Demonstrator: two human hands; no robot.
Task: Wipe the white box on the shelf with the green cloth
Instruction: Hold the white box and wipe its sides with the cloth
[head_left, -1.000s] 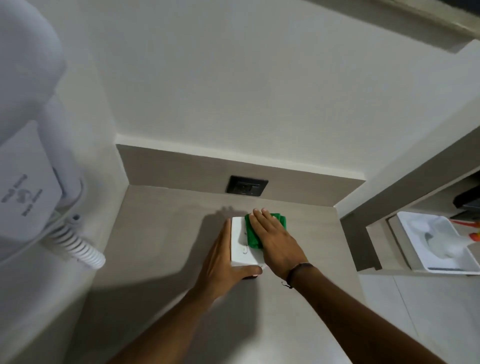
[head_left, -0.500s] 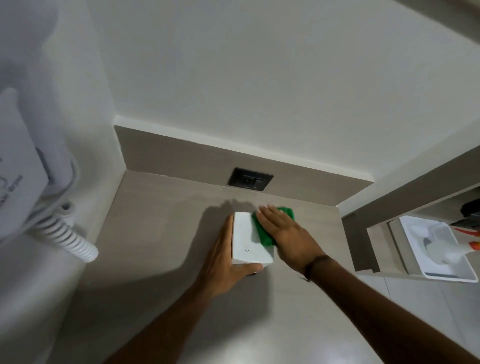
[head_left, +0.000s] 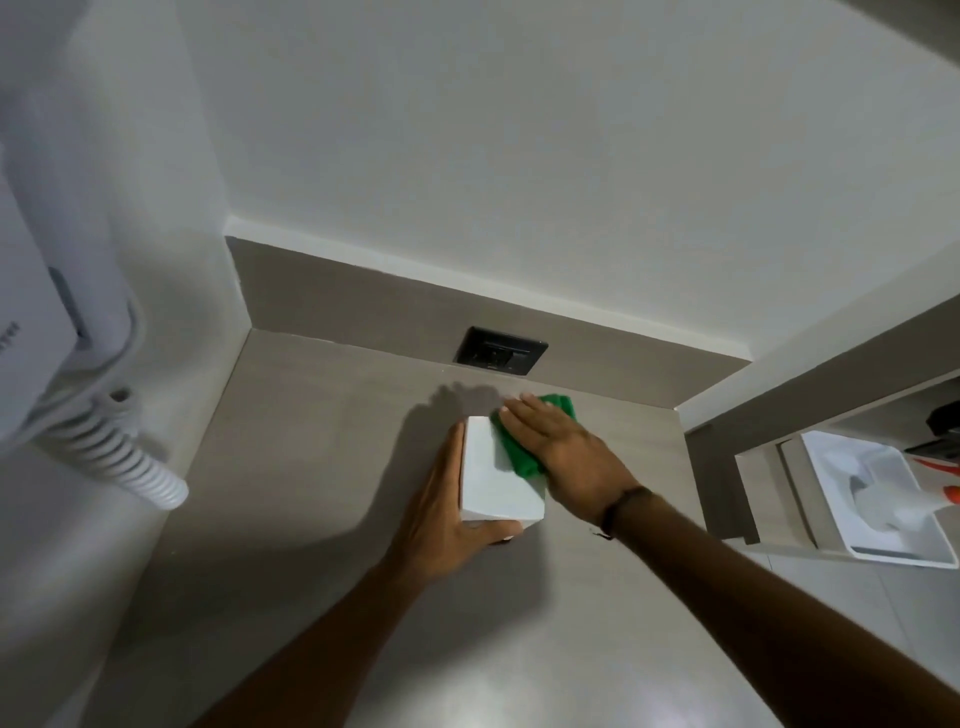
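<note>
Atop the white box (head_left: 496, 480), right hand (head_left: 563, 449) flattens green cloth (head_left: 519, 452).

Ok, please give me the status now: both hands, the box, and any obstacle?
Left hand grips white box from its left side. Right hand flat, pressing green cloth on box. Box on shelf. Nothing in the way.

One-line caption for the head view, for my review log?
Left hand steadies white box on shelf while right hand presses green cloth on it.
</note>
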